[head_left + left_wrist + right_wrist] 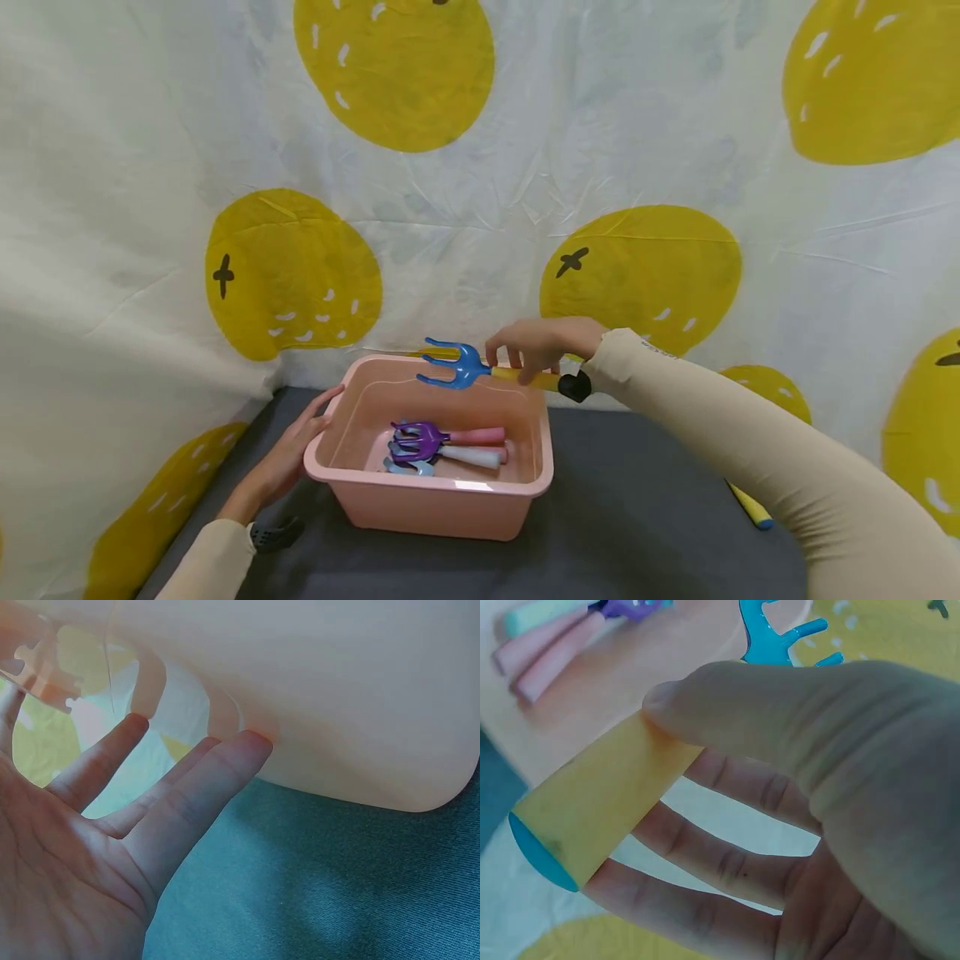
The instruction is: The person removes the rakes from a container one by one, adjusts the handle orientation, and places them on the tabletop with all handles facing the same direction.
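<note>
Beige right sleeve [750, 446] is nearest me, running in from the lower right. Left sleeve [210, 560] at bottom left, black band [276, 535] at that wrist. Blue-tipped yellow handle [748, 504] lies on the dark grey cloth [615, 492], partly covered by the right sleeve. My left hand [288, 454]: grasping nothing, fingers spread, tips touching the left side of the pink plastic tub [427, 510], which stands on that cloth. In the tub, a heap: purple fork head [418, 442] on top, light-blue fork heads [411, 468] beneath, pink handles [480, 436] and a white handle [472, 456] pointing right. Heads overlap, so I can't say for certain which handle goes with which. My right hand [536, 342] grips the blue hand fork [472, 369] by its yellow grip between thumb and fingers, tines pointing left, raised over the tub's far right side, apart from the heap. Farthest back: white curtain [480, 187] printed with yellow fruit.
</note>
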{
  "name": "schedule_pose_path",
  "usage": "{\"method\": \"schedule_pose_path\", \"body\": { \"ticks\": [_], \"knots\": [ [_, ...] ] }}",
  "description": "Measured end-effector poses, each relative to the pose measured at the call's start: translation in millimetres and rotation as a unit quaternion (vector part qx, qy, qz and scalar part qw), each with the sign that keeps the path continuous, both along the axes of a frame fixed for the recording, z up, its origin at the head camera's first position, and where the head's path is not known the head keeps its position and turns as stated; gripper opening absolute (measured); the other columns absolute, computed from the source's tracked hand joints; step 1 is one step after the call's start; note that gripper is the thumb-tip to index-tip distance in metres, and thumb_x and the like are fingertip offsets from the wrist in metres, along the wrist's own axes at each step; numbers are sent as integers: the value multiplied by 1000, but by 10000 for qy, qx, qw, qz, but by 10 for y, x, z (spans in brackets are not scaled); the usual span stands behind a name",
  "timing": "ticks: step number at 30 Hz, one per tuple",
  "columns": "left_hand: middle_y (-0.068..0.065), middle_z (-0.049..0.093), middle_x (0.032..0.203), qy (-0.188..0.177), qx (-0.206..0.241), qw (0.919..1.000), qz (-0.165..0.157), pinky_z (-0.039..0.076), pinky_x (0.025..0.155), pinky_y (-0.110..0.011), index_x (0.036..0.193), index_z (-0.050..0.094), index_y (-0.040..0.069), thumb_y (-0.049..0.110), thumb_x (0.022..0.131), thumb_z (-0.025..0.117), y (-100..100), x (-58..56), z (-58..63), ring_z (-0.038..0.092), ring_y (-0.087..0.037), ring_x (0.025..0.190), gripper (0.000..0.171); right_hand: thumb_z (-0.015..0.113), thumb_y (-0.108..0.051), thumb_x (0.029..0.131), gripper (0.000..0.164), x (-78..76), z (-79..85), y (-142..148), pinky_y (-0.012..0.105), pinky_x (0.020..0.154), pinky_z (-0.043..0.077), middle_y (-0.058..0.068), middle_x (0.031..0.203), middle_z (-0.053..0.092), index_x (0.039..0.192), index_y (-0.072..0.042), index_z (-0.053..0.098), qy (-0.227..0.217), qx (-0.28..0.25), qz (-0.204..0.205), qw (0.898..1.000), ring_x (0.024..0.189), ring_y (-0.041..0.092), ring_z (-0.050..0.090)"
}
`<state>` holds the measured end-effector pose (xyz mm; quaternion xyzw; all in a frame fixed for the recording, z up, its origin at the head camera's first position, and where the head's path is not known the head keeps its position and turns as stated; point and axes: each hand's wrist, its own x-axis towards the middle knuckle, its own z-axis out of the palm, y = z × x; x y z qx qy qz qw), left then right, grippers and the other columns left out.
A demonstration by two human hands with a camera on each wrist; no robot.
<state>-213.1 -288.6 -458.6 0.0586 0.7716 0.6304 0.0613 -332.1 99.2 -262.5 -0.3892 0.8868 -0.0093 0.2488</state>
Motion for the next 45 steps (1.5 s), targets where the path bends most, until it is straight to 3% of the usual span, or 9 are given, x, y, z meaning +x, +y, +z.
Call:
{"method": "schedule_pose_path", "body": {
  "ticks": [4,12,22,27,38,45],
  "knots": [
    [-13,8,170,-53,9,10000,27,49,97,-65,164,15,37,45,110,38,-8,17,23,31,-50,142,59,77,-5,91,48,15,106,190,38,60,61,12,116,61,133,-18,57,13,-155,-243,9996,82,23,66],
    [-11,8,170,-85,-124,9999,61,44,101,-68,164,14,38,47,109,38,0,22,6,30,-50,143,60,79,-8,90,47,55,151,484,37,60,60,9,111,63,131,-18,58,57,-400,-485,9980,82,22,64],
    [-12,6,171,-76,-171,9998,74,44,102,-66,164,14,38,49,109,38,-9,-22,5,30,-49,143,61,78,-11,91,48,53,14,1000,38,60,61,12,113,63,135,-14,58,-110,-1032,-1014,9894,85,24,65],
    [-11,7,171,-50,-186,9998,76,44,103,-65,164,14,38,49,109,38,-30,-13,1,31,-48,143,61,76,-10,92,49,62,-103,1351,41,60,61,15,116,65,137,-10,56,-265,-1493,-1315,9797,90,25,66],
    [-13,7,170,28,-136,9999,-37,44,102,-66,164,12,37,46,110,36,-67,26,-11,34,-50,140,60,74,-14,95,50,131,-568,2139,46,62,61,16,111,64,140,-6,53,-706,-2338,-2126,9461,76,27,68],
    [-16,9,169,87,-29,9999,-121,48,99,-64,165,12,35,43,111,35,-72,42,-12,36,-51,137,59,74,-11,95,48,222,-876,2474,48,55,59,19,102,63,136,0,53,-744,-2810,-2252,9299,64,30,64]
  ]
}}
